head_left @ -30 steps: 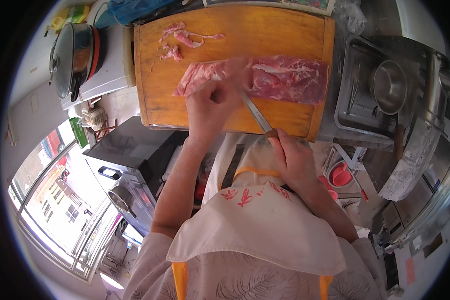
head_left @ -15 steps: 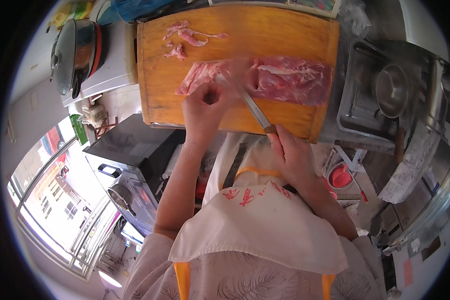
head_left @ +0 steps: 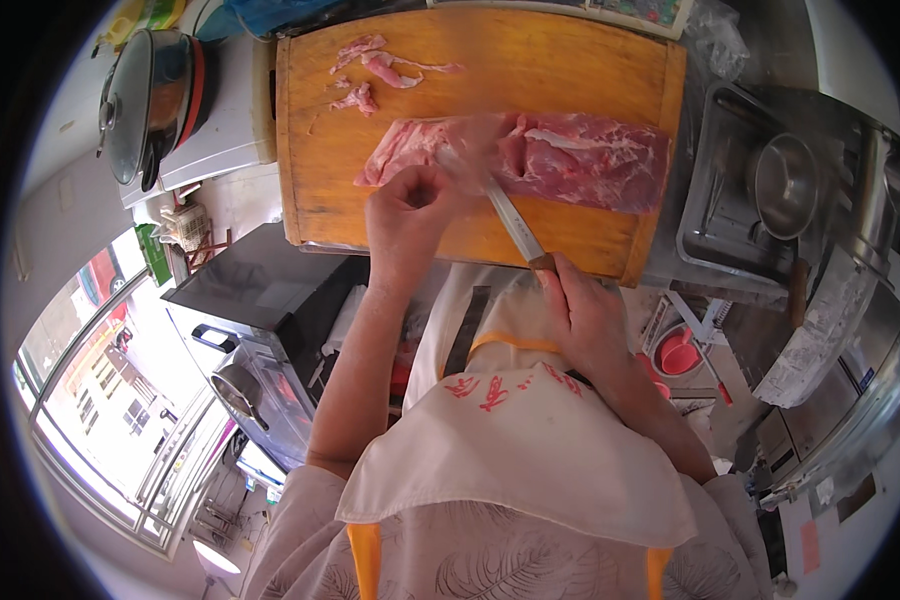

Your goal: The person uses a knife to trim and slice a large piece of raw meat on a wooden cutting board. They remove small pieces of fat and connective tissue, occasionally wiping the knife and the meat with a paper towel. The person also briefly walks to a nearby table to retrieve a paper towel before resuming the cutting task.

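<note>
A long slab of raw pink-red meat lies across the wooden cutting board. My right hand is wrapped round the handle of a knife at the board's front edge. Its blade slants away to the left, with the tip end at the meat. At the slab's near left side my left hand is closed in a pinch, thumb and forefinger curled to the meat. A blurry smudge covers the fingertips and blade tip there. Small meat trimmings sit at the board's far left.
Left of the board stands a lidded pan. To the right, a metal tray holds a small steel pan with a wooden handle. A dark-topped appliance is below left; a red basin is low on the right.
The view has shifted very slightly. Both hands, the knife and the meat keep nearly the same places relative to one another.
</note>
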{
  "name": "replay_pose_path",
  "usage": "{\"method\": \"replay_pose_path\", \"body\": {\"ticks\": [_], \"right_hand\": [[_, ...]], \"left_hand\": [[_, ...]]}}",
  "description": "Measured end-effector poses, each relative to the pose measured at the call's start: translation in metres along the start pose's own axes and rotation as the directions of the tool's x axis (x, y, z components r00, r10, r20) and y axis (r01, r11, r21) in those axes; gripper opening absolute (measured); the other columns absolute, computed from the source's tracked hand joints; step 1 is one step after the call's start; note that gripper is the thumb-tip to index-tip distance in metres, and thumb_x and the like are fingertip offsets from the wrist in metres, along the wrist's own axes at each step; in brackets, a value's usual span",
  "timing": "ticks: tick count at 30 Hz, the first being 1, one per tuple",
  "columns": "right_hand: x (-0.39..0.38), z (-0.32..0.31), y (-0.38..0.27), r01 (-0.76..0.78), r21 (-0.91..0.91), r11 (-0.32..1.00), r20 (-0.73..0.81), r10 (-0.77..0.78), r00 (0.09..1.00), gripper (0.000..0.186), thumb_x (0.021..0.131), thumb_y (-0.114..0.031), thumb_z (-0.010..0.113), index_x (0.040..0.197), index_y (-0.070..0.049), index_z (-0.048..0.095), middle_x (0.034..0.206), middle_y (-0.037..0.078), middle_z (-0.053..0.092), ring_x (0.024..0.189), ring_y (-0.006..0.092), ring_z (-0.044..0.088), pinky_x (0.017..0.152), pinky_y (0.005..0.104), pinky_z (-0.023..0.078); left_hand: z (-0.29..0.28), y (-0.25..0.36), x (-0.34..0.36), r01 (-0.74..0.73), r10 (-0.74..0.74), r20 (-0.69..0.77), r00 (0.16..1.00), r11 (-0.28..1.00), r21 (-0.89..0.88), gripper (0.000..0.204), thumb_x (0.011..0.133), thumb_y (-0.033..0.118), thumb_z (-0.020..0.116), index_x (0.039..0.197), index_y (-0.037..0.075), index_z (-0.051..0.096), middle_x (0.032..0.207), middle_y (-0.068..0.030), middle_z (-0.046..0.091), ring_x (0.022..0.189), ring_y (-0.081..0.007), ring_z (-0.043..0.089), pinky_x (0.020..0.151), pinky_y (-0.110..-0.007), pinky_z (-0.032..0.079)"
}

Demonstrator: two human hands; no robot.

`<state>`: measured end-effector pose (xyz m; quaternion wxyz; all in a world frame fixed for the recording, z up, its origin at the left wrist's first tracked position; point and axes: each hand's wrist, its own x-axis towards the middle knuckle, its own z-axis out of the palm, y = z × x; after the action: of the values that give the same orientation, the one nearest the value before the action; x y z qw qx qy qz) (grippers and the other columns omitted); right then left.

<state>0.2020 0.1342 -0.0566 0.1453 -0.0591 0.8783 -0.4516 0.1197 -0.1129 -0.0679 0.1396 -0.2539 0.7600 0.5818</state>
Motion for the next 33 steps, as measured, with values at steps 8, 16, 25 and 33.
{"method": "replay_pose_path", "body": {"ticks": [8,16,25,33], "right_hand": [[0.005,0.004,0.0,0.082,0.0,0.997,-0.038,-0.081,0.996,0.035,0.105,-0.015,0.071,0.131,0.008,0.065,0.094,0.022,0.075,0.078,0.0375,0.075,0.066,0.0463,0.059],[0.026,0.018,0.0,0.074,-0.015,0.997,-0.049,-0.075,0.996,0.034,0.105,-0.013,0.07,0.131,0.008,0.065,0.094,0.021,0.075,0.076,0.0373,0.074,0.067,0.0456,0.059],[0.022,0.024,-0.001,0.001,0.023,1.0,-0.024,-0.001,1.0,0.033,0.106,-0.015,0.069,0.13,0.008,0.067,0.095,0.024,0.075,0.079,0.0392,0.074,0.068,0.0463,0.058],[-0.004,-0.005,0.004,-0.353,0.182,0.918,0.054,0.35,0.935,0.029,0.108,-0.017,0.067,0.129,0.002,0.07,0.09,0.02,0.076,0.075,0.0348,0.075,0.07,0.0433,0.058]], "left_hand": [[-0.004,0.009,-0.004,0.05,-0.051,-0.018,0.999,0.997,-0.064,0.008,0.093,0.004,0.075,0.099,-0.001,0.073,0.09,0.0043,0.067,0.081,-0.0032,0.058,0.072,-0.02,0.045],[-0.011,0.013,-0.001,0.014,-0.016,-0.03,0.999,0.996,-0.091,0.008,0.094,0.004,0.074,0.1,-0.001,0.073,0.091,0.0033,0.067,0.084,-0.0041,0.059,0.077,-0.021,0.046],[-0.02,0.01,0.003,0.027,-0.029,-0.018,0.999,0.994,-0.102,0.008,0.094,0.004,0.072,0.1,-0.001,0.072,0.091,0.0032,0.067,0.081,-0.0049,0.057,0.074,-0.022,0.045],[-0.005,0.006,0.001,-0.347,0.395,-0.03,0.918,0.84,0.418,0.011,0.091,0.002,0.079,0.101,-0.001,0.077,0.091,-0.0037,0.074,0.076,-0.0088,0.067,0.071,-0.026,0.054]]}}
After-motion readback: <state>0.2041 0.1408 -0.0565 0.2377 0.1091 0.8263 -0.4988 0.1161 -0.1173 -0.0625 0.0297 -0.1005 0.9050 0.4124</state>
